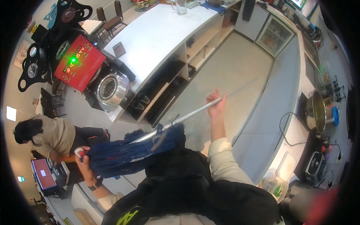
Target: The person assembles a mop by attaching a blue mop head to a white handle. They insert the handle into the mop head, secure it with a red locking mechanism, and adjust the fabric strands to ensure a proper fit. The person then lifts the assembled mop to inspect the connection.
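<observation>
A string mop lies slantwise across the front of my body, its dark blue strands (123, 155) bunched together on the left. Its pale metal pole (187, 115) runs up to the right, the far end blurred over the floor. My left hand (87, 168), with a dark band on the wrist, is closed around the end of the mop head, where a small red and white part shows. Higher up, my right hand (216, 107) grips the pole with fingers and thumb. The pole passes along the strands, and some loose threads hang around it.
A white counter (157, 30) with open shelves stands ahead on the left, bearing a red sealing machine (80, 63) and a glass jug (180, 6). Grey cabinets (270, 112) line the right, with a large metal bowl (317, 111) above. Another person (56, 135) bends at a screen on the left.
</observation>
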